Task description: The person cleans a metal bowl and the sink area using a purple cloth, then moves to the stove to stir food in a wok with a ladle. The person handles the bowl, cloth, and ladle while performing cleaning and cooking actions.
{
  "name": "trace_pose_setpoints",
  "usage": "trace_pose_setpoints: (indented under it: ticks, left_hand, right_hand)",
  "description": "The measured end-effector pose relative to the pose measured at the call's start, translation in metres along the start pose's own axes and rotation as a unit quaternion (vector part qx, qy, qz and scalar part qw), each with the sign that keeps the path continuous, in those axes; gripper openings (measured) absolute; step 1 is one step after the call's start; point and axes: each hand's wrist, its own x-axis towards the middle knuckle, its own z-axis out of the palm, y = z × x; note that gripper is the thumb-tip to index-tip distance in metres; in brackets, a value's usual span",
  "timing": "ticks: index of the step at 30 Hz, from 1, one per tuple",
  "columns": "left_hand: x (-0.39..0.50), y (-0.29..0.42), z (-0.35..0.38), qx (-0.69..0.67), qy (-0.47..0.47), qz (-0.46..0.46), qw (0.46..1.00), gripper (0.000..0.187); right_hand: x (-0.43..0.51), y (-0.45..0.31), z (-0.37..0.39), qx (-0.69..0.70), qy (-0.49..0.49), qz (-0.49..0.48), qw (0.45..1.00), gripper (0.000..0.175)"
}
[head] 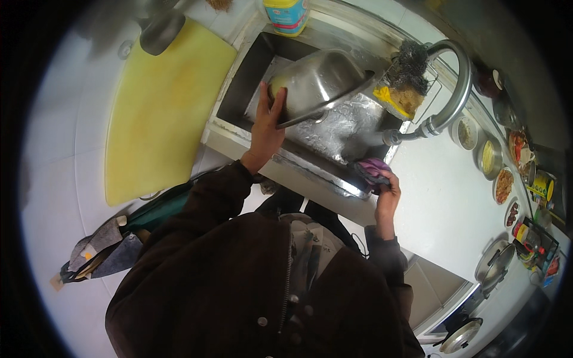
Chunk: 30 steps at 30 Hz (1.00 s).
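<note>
A large stainless steel bowl is tilted on its side inside the dark sink. My left hand grips its rim at the near left, with fingers spread on the metal. At the sink's near right corner, my right hand holds a bunched purple and grey cloth. The curved metal faucet reaches in from the right, and its nozzle points over the sink between the bowl and the cloth. Water runs on the sink's floor.
A yellow cutting board hangs or stands at the left. Steel scourers and a yellow-edged sponge sit in a wire rack beside the faucet. A blue and yellow container is behind the sink. Several food bowls and plates line the white counter.
</note>
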Motion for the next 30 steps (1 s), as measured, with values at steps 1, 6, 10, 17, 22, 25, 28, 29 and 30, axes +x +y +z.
trace_pose_setpoints:
  ticks: [1,6,10,17,22,25,28,29,30]
  left_hand:
    - [-0.001,0.001,0.002,-0.044,-0.003,-0.026,0.999,0.086]
    - [-0.018,0.016,0.027,-0.41,-0.029,-0.28,0.868,0.079]
    - [-0.03,0.028,0.05,-0.428,-0.133,-0.433,0.782,0.073]
    - [-0.04,0.023,0.086,-0.456,-0.147,-0.562,0.674,0.052]
    - [-0.059,-0.012,0.108,-0.544,-0.228,-0.478,0.651,0.037]
    - [-0.064,-0.027,0.141,-0.504,-0.237,-0.562,0.611,0.04]
    - [-0.064,-0.033,0.161,-0.356,-0.296,-0.593,0.659,0.051]
    - [-0.059,-0.035,0.16,-0.306,-0.346,-0.567,0.682,0.053]
    - [-0.055,-0.033,0.154,-0.265,-0.37,-0.559,0.693,0.057]
  right_hand:
    - [-0.004,-0.01,-0.004,0.011,0.029,0.035,0.999,0.033]
    - [-0.021,-0.05,-0.006,0.161,0.064,0.069,0.982,0.032]
    - [-0.03,-0.067,-0.011,0.245,0.057,0.054,0.966,0.038]
    - [-0.035,-0.076,-0.026,0.308,0.026,0.07,0.948,0.051]
    - [-0.039,-0.074,-0.028,0.339,0.051,0.103,0.934,0.056]
    - [-0.041,-0.071,-0.025,0.343,0.041,0.118,0.931,0.057]
    - [-0.042,-0.069,-0.017,0.342,0.023,0.131,0.93,0.057]
    - [-0.042,-0.069,-0.013,0.345,-0.003,0.129,0.93,0.057]
    - [-0.042,-0.068,-0.008,0.341,-0.025,0.128,0.931,0.053]
